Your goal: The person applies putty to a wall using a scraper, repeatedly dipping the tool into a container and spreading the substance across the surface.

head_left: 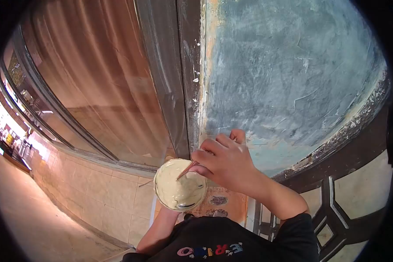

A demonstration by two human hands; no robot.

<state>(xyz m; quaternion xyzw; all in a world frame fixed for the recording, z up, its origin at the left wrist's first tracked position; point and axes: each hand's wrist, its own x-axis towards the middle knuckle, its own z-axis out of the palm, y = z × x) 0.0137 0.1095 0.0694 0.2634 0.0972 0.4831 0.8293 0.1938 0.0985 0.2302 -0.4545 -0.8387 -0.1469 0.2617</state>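
A round bowl (155, 187) full of pale cream, thick paste (174, 181) is held up in front of my body. My left hand (169, 215) supports it from underneath; the bowl hides most of its fingers. Over the right side of the bowl, my right hand (225, 159) is closed around a thin brown stick (186, 170). The stick's lower end dips into the paste. Behind my right hand stands a blue-grey wall panel (284, 78) with streaky, uneven coating and whitish marks.
A dark wooden frame (166, 74) runs down the panel's left side, beside glass with a brown curtain (105, 65) behind it. Below right are dark lattice bars (336, 222). An orange printed sheet (225, 205) lies low behind the bowl, near the tiled floor (113, 196).
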